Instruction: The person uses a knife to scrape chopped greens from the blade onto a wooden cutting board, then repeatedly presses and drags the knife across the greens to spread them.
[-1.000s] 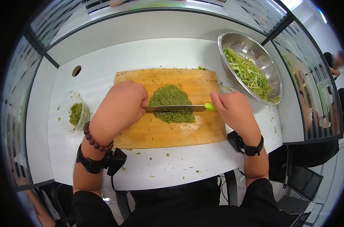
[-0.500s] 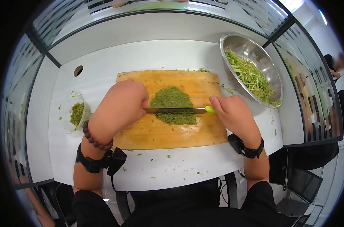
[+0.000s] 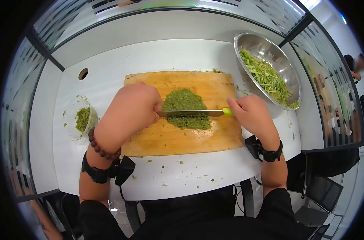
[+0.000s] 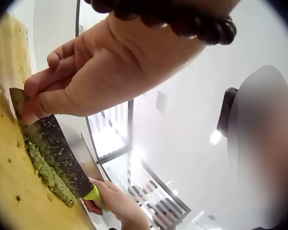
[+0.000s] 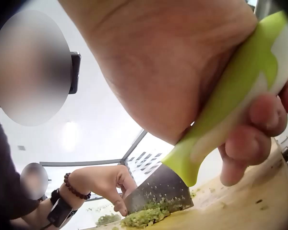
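Note:
A kitchen knife [image 3: 190, 113] with a green and white handle [image 5: 230, 103] lies across a mound of finely chopped greens [image 3: 184, 100] on a wooden cutting board [image 3: 150, 144]. My right hand [image 3: 252, 114] grips the handle, fingers wrapped round it in the right wrist view. At the other end, my left hand [image 4: 81, 79] pinches the blade near its tip between thumb and fingers. Green bits cling to the side of the blade [image 4: 57, 148], whose lower edge meets the chopped greens. Part of the mound lies on the near side of the blade, the larger part beyond it.
A steel bowl [image 3: 296, 80] of cut green stems [image 3: 266, 76] stands at the back right. Left of the board sits a clear container [image 3: 93, 119] with chopped greens. Scraps dot the white table [image 3: 182, 180]; low partition walls [image 3: 158, 26] enclose it.
Both hands still hold the knife across the mound. In the head view everything shifts slightly right and a little up, board and bowl included; the knife's place on the greens barely differs.

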Demonstrator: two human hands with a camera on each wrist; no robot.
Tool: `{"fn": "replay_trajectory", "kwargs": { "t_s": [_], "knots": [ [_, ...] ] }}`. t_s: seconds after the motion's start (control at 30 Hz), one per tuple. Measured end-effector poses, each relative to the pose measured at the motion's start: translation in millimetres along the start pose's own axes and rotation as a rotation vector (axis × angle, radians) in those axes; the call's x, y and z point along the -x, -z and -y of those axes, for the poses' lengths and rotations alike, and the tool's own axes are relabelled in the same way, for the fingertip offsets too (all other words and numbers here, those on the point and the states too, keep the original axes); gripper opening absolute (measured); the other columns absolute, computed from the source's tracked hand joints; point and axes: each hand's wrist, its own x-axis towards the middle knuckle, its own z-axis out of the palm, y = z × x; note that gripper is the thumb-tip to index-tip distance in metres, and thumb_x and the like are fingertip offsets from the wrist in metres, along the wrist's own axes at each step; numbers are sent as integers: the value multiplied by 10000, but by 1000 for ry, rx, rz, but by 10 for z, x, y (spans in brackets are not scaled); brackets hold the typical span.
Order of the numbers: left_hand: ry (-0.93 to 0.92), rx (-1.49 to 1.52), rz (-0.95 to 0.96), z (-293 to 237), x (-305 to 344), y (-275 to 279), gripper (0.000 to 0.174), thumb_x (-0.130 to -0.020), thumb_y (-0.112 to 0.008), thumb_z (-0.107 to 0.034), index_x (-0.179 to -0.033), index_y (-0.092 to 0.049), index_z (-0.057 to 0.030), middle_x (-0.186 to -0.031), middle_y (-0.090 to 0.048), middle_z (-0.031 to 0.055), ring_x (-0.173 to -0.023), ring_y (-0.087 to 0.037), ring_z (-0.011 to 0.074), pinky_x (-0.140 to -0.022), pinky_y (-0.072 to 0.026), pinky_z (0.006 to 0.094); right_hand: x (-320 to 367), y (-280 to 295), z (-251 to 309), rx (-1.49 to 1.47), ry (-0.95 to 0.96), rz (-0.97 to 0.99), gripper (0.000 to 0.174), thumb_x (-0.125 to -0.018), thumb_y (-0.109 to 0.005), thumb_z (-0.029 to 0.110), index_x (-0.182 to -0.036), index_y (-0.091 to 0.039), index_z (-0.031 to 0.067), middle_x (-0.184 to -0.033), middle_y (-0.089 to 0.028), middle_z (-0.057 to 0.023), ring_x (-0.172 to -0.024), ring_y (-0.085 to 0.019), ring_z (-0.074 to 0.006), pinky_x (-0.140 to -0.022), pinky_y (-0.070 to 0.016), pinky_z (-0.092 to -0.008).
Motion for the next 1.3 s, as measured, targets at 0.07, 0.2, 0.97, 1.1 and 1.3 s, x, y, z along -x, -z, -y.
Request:
{"fn": "replay_trajectory", "kwargs": {
  "t_s": [0.07, 0.2, 0.97, 1.1, 1.3],
  "knots": [
    [39, 16, -18, -15, -5, 81, 122, -684, -790, -72, -696, -674, -36, -656, -645, 111, -676, -625, 326, -636, -493, 413, 1, -7, -18, -47, 33, -67, 528, -983, -531, 377, -632, -640, -2, -575, -545, -204, -568, -554, -420, -573, -439, -491],
    [87, -61, -35, -43, -43, 157, 128, -691, -797, -82, -708, -677, -40, -692, -659, 101, -728, -634, 316, -680, -504, 410, -25, 4, 24, -96, -16, -64, 478, -989, -539, 354, -689, -645, -2, -621, -559, -212, -598, -550, -411, -587, -429, -476],
    [112, -97, -24, 56, -110, 94, 173, -659, -832, -95, -688, -677, -25, -720, -668, 118, -741, -639, 317, -660, -505, 401, -83, 67, -139, -178, -189, -56, 530, -1001, -550, 391, -692, -642, -30, -533, -523, -169, -499, -511, -306, -539, -416, -408],
    [128, -119, -43, 96, -121, 12, 157, -669, -825, -93, -698, -685, -29, -723, -678, 113, -739, -644, 314, -660, -506, 402, -93, 26, -111, -195, -115, -46, 519, -997, -564, 383, -701, -638, -36, -545, -526, -179, -492, -502, -302, -524, -405, -397],
    [71, -162, -69, 74, -96, 90, 135, -676, -811, -90, -712, -692, -36, -727, -686, 104, -734, -653, 308, -660, -509, 403, -134, -22, -207, -213, -103, -43, 519, -996, -574, 382, -721, -638, -54, -559, -528, -188, -497, -499, -312, -535, -415, -406]
  ]
}}
